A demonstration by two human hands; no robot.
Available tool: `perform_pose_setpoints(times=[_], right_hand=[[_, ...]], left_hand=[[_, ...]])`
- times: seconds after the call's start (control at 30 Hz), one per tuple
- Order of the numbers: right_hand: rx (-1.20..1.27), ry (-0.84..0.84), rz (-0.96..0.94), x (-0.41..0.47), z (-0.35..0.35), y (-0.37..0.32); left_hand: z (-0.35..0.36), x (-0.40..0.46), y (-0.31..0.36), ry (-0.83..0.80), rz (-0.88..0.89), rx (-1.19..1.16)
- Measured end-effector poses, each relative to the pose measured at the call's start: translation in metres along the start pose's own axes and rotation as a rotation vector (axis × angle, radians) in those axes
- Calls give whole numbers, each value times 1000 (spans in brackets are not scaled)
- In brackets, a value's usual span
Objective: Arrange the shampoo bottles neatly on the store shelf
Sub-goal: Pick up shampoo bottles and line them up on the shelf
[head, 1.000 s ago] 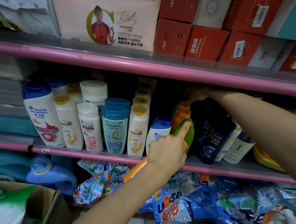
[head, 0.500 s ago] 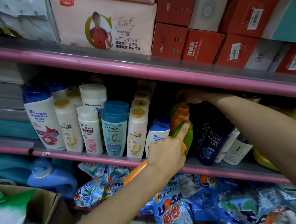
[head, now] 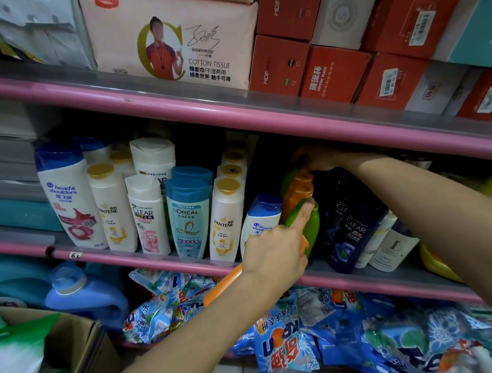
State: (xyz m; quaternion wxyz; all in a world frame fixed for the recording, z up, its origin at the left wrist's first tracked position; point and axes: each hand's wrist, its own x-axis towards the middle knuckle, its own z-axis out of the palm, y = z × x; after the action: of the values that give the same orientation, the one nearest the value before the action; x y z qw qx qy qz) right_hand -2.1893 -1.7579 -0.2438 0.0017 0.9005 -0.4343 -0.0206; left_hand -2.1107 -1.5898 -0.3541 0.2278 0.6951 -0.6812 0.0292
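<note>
Green plastic with an orange cap marked the shampoo bottle (head: pixel 308 224) in the one head view, standing on the pink-edged metal shelf (head: pixel 148 262) between a small white blue-capped bottle (head: pixel 261 222) and a dark navy bottle (head: pixel 349 221). The left hand (head: pixel 275 257) gripped its lower body, fingers curled round it and the forefinger laid up its front. The right hand (head: pixel 315 159) reached deep over the orange caps; shadow hid whether it pinched one or only touched. The bottle's long axis ran near vertical, cap up, leaning slightly left. To finish the step well, the person would likely need to square the base flat, turn the label outward and close the gap to the white bottle without tipping the leaning navy bottle.
</note>
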Motion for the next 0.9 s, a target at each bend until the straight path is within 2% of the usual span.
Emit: perform_pose_setpoints(times=[0.23, 0.3, 0.33, 0.43, 0.47, 0.5, 0.63, 0.73, 0.9], right_hand=[[9, -2, 34, -24, -16, 1], [16, 51, 77, -43, -15, 1], [4, 144, 114, -56, -10, 3], [-42, 563, 204, -111, 22, 13], [-37, 646, 250, -127, 35, 15], [-26, 659, 299, -137, 44, 18], [77, 422, 410, -140, 53, 27], [60, 431, 353, -131, 44, 26], [76, 242, 343, -122, 33, 35]], left_hand=[[-9, -2, -1, 25, 31, -107], [-14, -4, -1, 31, 42, -142], [-17, -6, -1, 40, 40, -165], [-24, -11, 0, 56, 9, -242], [-25, -13, 1, 49, 0, -262], [-26, -15, 2, 39, -7, -275], [-26, -22, 8, 13, -51, -241], [-24, -24, 10, -12, -82, -189], [-19, -30, 8, -72, -89, -171]])
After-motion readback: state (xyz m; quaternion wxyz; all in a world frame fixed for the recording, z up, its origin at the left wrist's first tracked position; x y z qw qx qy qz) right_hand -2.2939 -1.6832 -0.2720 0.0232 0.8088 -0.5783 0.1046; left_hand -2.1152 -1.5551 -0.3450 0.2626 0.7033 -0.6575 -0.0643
